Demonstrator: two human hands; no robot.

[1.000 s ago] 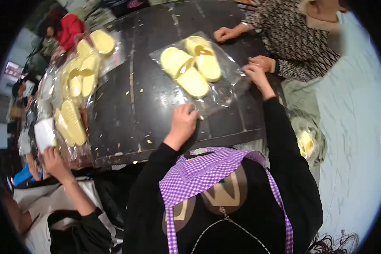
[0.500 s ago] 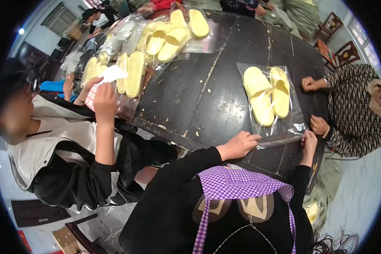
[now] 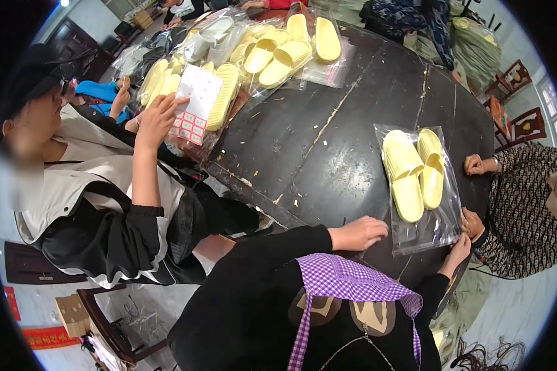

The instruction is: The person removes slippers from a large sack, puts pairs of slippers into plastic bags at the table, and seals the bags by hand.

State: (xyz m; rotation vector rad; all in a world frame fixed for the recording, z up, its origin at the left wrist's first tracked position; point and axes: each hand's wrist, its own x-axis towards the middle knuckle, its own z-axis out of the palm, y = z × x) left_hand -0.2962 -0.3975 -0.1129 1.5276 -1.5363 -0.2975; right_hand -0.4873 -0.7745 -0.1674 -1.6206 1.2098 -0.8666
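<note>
A pair of yellow slippers (image 3: 404, 185) lies in a clear plastic bag (image 3: 440, 226) flat on the dark table. My left hand (image 3: 360, 234) rests on the tabletop just left of the bag, fingers stretched out and holding nothing. At the bag's near right corner, my right hand (image 3: 458, 252) has its fingers closed on the plastic. A co-worker's hand (image 3: 473, 224) from the right touches the bag's right edge, right beside my fingers.
Bagged yellow slippers (image 3: 284, 62) and grey ones are piled at the table's far left. The person on the left holds a sheet of red-bordered labels (image 3: 195, 105). The black table (image 3: 328, 154) carries yellow scraps. Wooden chairs (image 3: 526, 117) stand beyond its right side.
My left hand has let go of the bag's near edge and lies beside it. The co-worker's hand on the right now reaches the bag. The person at left has lowered the label sheet.
</note>
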